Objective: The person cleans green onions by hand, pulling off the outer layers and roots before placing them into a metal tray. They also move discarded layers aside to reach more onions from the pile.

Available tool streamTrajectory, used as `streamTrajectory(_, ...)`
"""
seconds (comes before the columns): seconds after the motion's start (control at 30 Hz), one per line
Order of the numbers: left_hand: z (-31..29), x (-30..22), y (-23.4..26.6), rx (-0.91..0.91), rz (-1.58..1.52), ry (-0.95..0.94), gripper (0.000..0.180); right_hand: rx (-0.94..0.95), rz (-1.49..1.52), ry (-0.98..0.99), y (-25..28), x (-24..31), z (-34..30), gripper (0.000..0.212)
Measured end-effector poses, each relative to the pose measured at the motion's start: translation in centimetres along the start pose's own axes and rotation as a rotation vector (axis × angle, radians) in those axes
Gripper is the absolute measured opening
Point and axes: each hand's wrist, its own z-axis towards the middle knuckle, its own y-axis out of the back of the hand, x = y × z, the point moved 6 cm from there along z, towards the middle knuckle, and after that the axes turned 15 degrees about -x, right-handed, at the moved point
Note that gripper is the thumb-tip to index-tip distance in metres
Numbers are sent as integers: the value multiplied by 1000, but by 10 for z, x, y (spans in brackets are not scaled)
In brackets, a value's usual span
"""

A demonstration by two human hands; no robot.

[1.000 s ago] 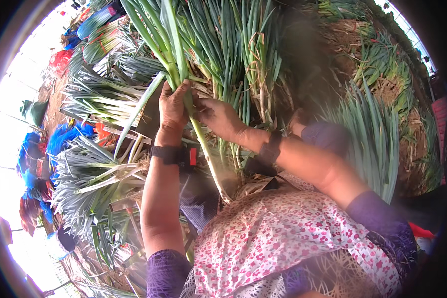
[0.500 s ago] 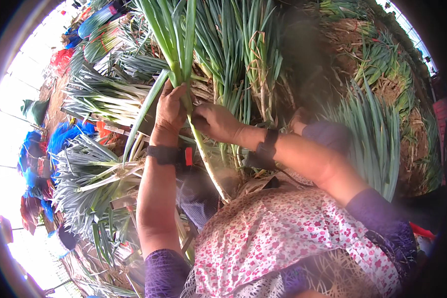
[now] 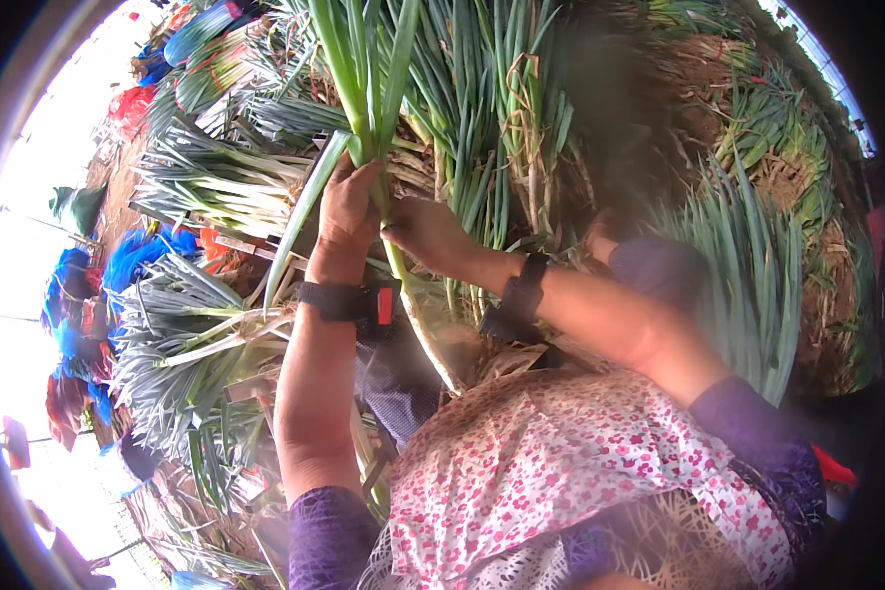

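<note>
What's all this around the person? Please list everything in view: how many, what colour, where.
Long leafy stalk: one, green with whitish stem, upper centre
Tall upright leafy stalks: many, dark green, top centre
Heaped long-leaved stalks: many, grey-green and white, left
Spiky long leaves: many, blue-green, right
Low leafy bundles: several, green, far right
Crumpled plastic-looking pieces: several, blue and red, far left
Floral cloth: one, white and pink, lower centre
Wide wrist straps: two, black, one per wrist
Patterned sleeves: two, purple, lower left and right
Left hand: one, bare, gripping the stalk
Right hand: one, bare, at that stalk, slightly lower
</note>
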Motion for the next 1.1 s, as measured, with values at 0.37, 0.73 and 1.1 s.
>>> streamTrajectory(0.37, 13, -5, -20, -213, 96, -189, 14, -11, 18, -45, 0, -35, 17, 23)
streamTrajectory(0.73, 5, -19, -8, -234, 602, -255, 19, 24, 64, 112, 12, -7, 23, 19)
streamTrajectory(1.1, 2, 16, 3, 48, -150, 315, 21, -46, 47, 479, 25, 34, -9, 11)
